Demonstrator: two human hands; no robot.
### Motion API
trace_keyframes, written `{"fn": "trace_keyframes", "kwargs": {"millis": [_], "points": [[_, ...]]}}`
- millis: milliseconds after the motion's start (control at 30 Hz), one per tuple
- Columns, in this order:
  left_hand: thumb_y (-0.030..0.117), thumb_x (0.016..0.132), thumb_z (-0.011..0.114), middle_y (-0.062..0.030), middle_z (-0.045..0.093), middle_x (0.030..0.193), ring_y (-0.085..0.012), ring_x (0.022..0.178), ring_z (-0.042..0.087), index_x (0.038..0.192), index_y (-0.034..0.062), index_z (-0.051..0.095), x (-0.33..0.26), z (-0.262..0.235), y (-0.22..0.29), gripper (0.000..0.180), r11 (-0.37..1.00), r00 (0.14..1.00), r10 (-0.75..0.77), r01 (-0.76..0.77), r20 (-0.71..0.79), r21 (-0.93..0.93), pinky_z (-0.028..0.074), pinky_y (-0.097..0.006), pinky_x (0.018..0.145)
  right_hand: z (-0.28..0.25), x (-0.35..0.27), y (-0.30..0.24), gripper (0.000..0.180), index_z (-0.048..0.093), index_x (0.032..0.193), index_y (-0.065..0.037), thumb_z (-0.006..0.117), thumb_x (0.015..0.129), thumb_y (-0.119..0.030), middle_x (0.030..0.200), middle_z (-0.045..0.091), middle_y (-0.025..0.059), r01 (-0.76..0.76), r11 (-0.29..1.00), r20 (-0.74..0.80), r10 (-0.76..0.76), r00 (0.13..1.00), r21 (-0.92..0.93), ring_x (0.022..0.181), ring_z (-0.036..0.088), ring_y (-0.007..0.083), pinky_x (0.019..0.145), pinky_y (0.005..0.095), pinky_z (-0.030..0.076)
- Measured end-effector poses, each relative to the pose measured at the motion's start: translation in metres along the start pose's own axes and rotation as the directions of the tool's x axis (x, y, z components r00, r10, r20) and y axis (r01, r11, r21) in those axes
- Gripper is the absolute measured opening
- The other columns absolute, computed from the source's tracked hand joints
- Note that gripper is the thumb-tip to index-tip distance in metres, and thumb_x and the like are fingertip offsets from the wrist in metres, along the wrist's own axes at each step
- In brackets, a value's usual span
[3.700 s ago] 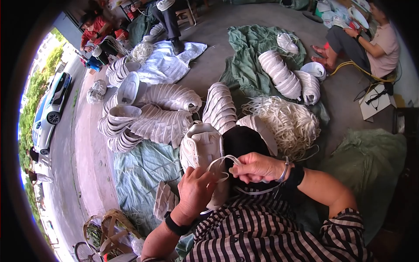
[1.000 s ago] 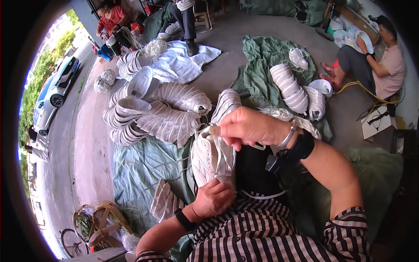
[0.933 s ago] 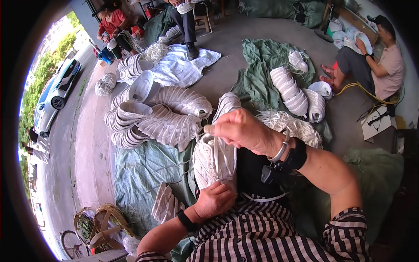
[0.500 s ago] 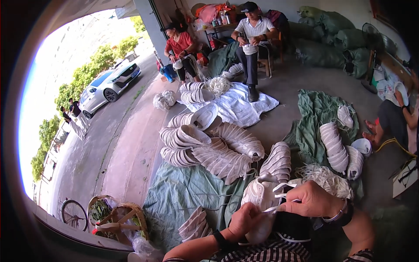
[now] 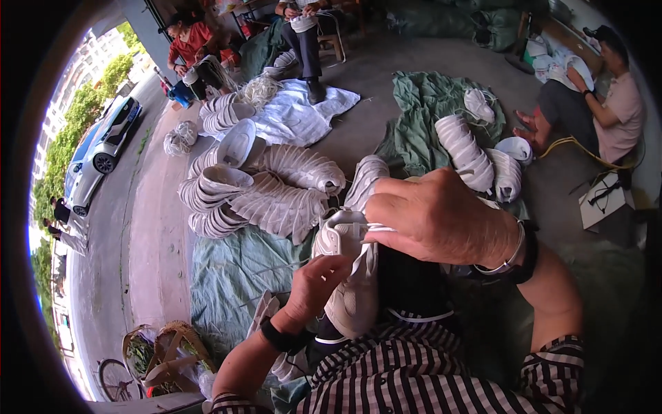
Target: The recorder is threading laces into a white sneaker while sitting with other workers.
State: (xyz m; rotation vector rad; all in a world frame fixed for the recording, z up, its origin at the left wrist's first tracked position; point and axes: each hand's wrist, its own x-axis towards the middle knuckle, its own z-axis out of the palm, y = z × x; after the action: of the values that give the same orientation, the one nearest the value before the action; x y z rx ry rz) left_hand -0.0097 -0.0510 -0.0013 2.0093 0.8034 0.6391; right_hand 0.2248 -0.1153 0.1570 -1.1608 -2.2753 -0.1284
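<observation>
Head view. A workshop with a grey concrete floor (image 5: 414, 52) opens on the left, beyond the hands, onto a roadway where a silver car (image 5: 103, 152) stands; the blue plate at its front is too small to read. The right hand (image 5: 431, 224) pinches a white shoelace (image 5: 378, 228) between thumb and fingers, just beside the collar of a pale sneaker (image 5: 352, 307). The left hand (image 5: 314, 286) lies nearer the wearer, fingertips drawn together over the sneaker's lacing; whether they grip a lace cannot be told. The sneaker lies below and between the two hands, toe toward the wearer's striped shirt (image 5: 407, 372). Any marking on it is not legible. Beyond and left of the grip, nested white shoe uppers (image 5: 283, 203) form curved stacks next to a blue-green sheet (image 5: 238, 259). Farther out on that side are a ball of white laces (image 5: 180, 138) and a white sheet (image 5: 303, 114). Beyond and right of the grip, a further stack of uppers (image 5: 465, 155) adjoins a dark green sheet (image 5: 417, 124). A seated person in a pink shirt (image 5: 619, 114) occupies the far right; a person in a red top (image 5: 191, 45) sits at upper left.
</observation>
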Motion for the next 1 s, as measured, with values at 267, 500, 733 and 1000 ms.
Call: {"fn": "trace_keyframes", "kwargs": {"millis": [267, 500, 733, 1000], "points": [[0.023, 0.076, 0.067, -0.0079, 0.064, 0.08, -0.0297, 0.072, 0.062, 0.087, 0.0116, 0.063, 0.018, 0.033, -0.034, 0.016, 0.906, 0.959, 0.087, -0.189, 0.269, 0.379, 0.051, -0.037, 0.061, 0.026, -0.009, -0.01, 0.02, 0.054, 0.078, -0.009, 0.072, 0.07, -0.017, 0.072, 0.049, 0.0025, 0.134, 0.99, -0.093, -0.131, 0.987, 0.035, 0.052, 0.054, 0.016, 0.045, 0.0283, 0.044], [0.02, 0.096, 0.044, -0.0026, 0.054, 0.073, -0.0158, 0.072, 0.057, 0.085, 0.009, 0.053, 0.015, -0.025, 0.016, 0.018, 0.646, 0.941, -0.336, 0.195, -0.045, -0.738, 0.048, -0.035, 0.073, 0.022, -0.064, 0.012, 0.015, 0.058, 0.079, -0.007, 0.064, 0.083, -0.021, 0.086, 0.062, 0.006, -0.364, 0.715, -0.145, 0.543, 0.827, 0.597, 0.049, 0.053, 0.0122, 0.042, 0.0244, 0.041], [0.021, 0.097, 0.04, 0.0056, 0.035, 0.059, -0.0069, 0.049, 0.031, 0.08, 0.0127, 0.05, 0.011, -0.172, -0.085, 0.021, 0.192, 0.834, -0.55, 0.07, -0.048, -0.979, 0.028, -0.022, 0.046, 0.04, -0.263, 0.111, 0.025, 0.061, 0.09, -0.007, 0.05, 0.094, -0.029, 0.094, 0.065, 0.0054, 0.417, -0.506, 0.557, 0.831, 0.001, 0.755, 0.055, 0.049, 0.0075, 0.054, 0.0289, 0.043], [0.01, 0.091, 0.041, 0.0028, 0.035, 0.058, -0.0079, 0.046, 0.026, 0.07, 0.0102, 0.042, -0.081, -0.389, -0.17, 0.021, 0.525, 0.448, -0.731, -0.112, -0.515, -0.843, 0.022, -0.022, 0.039, -0.061, -0.53, 0.116, 0.026, 0.058, 0.099, -0.009, 0.049, 0.093, -0.032, 0.069, 0.053, -0.0012, -0.093, 0.022, -0.044, 0.969, -0.243, 0.995, 0.044, 0.038, 0.0045, 0.038, 0.0195, 0.03]]}}
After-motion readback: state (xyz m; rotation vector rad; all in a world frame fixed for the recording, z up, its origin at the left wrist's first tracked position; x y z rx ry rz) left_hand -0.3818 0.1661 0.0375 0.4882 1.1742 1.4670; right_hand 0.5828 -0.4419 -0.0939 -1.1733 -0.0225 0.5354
